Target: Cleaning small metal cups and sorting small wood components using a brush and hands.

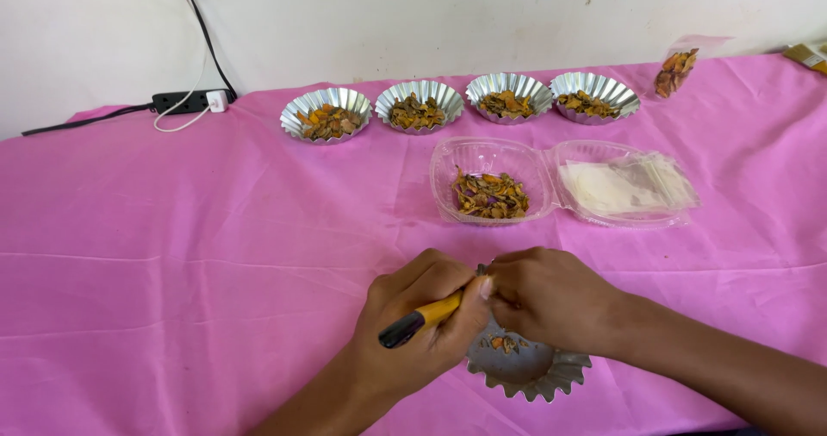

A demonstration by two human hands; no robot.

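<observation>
My left hand [422,320] grips a tool with a yellow and black handle [420,318], its working end hidden between my hands. My right hand [547,298] is closed on something small that I cannot make out, right at the tool's tip. Both hands hover over a fluted silver foil cup [530,374] near the table's front edge; it holds a few orange-brown dried pieces [504,343]. Beyond my hands lies an open clear plastic clamshell box [482,156] with a heap of the same dried pieces in its left half.
Four fluted foil cups [326,115] filled with dried pieces stand in a row at the back of the pink tablecloth [172,255]. A small clear bag of pieces [674,70] leans at the back right. A black power strip [185,102] sits at the back left.
</observation>
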